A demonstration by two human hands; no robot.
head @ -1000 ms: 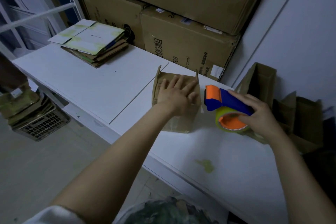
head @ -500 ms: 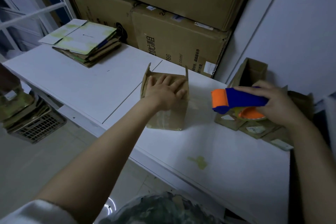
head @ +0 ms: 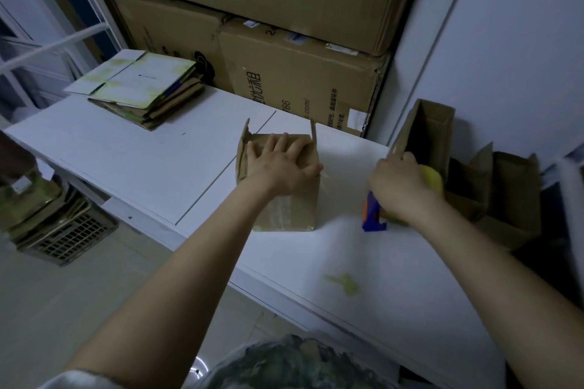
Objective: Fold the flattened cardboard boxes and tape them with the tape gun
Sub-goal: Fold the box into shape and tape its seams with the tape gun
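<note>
Table (head: 126, 151) is carrying everything. Flat stack (head: 142, 88) is sitting far left, well apart from the work.

Box (head: 297, 208) is lying mid-table, long axis running straight away from the person. Two flaps (head: 313, 133) are standing up at its far end, so the open end is pointing away. Tape strip (head: 281, 205) is showing on top, near the wrist. Likely light, thin corrugated: stiff across panels, caving at the seam under hard pressure. Best held flat-palmed on top or by the side walls, not the flaps.

Tape gun (head: 373, 218) is hanging just right of the box, blurred, blue-orange end pointing down at the table; contact unclear. Probably light rigid plastic with a sharp cutter, so take the handle.

Left grip (head: 278, 164) is pressing flat on the box top, fingers spread. Right grip (head: 398, 186) is clenching round the tape gun.
</note>
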